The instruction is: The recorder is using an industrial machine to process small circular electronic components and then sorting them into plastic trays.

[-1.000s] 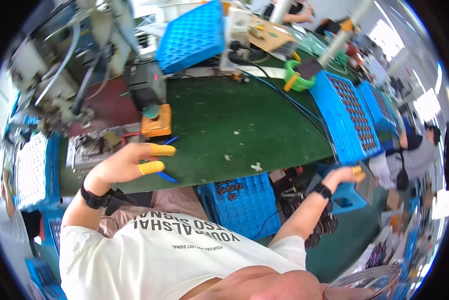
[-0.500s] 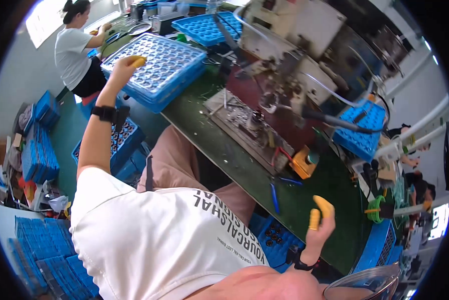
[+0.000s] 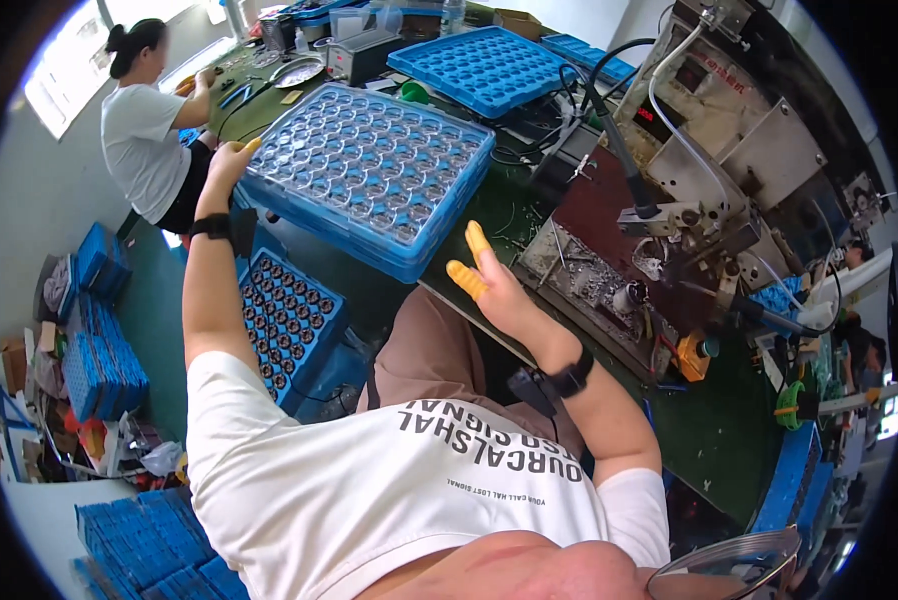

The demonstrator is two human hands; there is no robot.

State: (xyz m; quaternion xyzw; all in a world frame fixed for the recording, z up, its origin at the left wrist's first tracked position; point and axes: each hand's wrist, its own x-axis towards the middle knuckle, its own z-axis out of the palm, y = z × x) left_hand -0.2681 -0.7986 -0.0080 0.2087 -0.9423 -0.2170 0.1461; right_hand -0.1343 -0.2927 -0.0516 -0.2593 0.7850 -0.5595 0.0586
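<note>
The left hand (image 3: 227,165) grips the far-left corner of a blue tray (image 3: 369,175) of small round parts under a clear cover, lying on the green bench (image 3: 714,440) ahead; the right hand (image 3: 499,290), open and holding nothing, its fingers (image 3: 466,278) in yellow caps, reaches toward the tray's near-right edge. To move it well, both hands should likely take opposite sides and keep it level, clear of the machine (image 3: 669,230) and cables at right, so no parts spill
</note>
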